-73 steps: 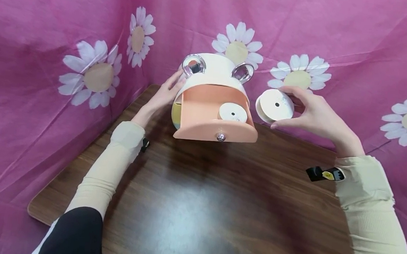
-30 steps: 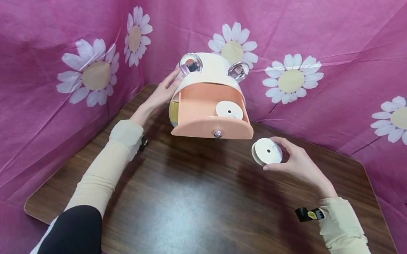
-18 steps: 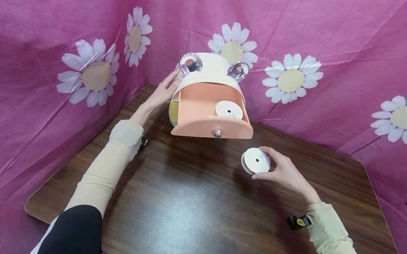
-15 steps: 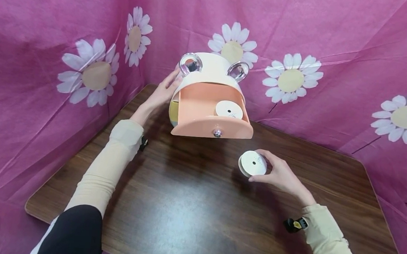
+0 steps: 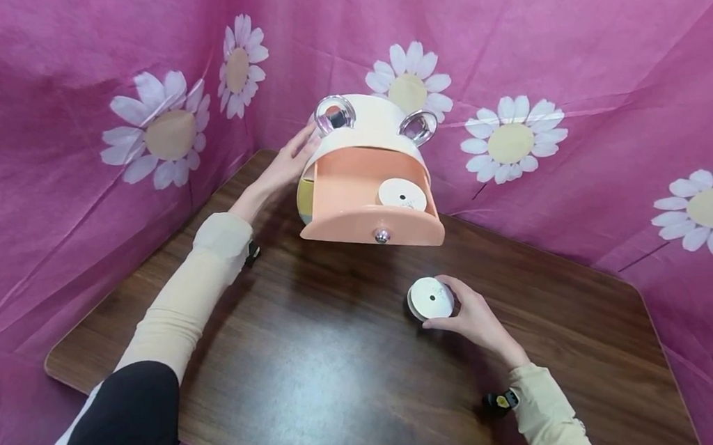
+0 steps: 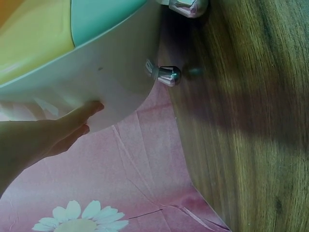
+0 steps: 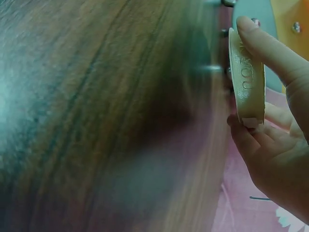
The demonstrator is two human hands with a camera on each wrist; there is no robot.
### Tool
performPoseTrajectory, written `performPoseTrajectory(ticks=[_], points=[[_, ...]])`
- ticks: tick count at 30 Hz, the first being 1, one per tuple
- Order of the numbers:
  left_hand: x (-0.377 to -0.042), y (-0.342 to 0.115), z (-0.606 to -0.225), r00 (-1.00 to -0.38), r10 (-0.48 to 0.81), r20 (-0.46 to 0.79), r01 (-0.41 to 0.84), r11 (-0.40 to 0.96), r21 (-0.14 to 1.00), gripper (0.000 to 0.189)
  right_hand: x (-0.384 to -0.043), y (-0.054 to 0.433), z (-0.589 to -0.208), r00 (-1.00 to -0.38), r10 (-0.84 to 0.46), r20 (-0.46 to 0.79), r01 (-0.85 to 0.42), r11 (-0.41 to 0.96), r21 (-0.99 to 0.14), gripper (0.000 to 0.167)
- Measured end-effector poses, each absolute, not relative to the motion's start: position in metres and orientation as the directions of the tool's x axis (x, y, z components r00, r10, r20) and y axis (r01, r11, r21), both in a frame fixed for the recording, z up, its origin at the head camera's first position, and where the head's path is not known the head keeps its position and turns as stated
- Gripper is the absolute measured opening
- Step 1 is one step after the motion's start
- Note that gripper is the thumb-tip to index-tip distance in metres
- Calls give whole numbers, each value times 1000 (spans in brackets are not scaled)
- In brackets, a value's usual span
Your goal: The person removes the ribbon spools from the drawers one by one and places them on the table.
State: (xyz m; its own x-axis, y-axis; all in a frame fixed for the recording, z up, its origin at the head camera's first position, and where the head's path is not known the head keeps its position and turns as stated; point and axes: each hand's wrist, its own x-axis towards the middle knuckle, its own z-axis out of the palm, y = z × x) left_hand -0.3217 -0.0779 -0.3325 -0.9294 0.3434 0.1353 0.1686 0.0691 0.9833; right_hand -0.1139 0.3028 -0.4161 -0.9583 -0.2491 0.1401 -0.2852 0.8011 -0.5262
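A small drawer cabinet (image 5: 364, 120) with a white shell and two silver ring-shaped ears stands at the back of the table. Its peach top drawer (image 5: 344, 223) is pulled out, and a white ribbon spool (image 5: 401, 192) lies inside at the right. My left hand (image 5: 287, 162) rests on the cabinet's left side, fingers extended along the outer wall (image 6: 120, 72) in the left wrist view. Between thumb and fingers, my right hand (image 5: 474, 320) holds a second ribbon spool (image 5: 431, 299) by its rim, low over the table. Cream ribbon with raised lettering (image 7: 248, 77) shows on its edge.
The brown wooden table (image 5: 345, 361) stretches in front of the cabinet. Pink cloth (image 5: 597, 46) with large daisies hangs behind and along the sides. Silver feet (image 6: 169, 76) hold the cabinet up. A teal and a yellow drawer front (image 7: 289, 29) show in the right wrist view.
My right hand has carried its spool from the right of the open drawer down and to the left, close over the table. The left hand and cabinet stay put.
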Motion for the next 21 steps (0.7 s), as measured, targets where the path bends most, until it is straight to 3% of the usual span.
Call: performPoseTrajectory(ticks=[21], points=[[-320, -77, -331, -930, 348, 114, 138, 45, 989, 61, -118, 301, -436, -943, -285, 173, -333, 790, -515, 84]])
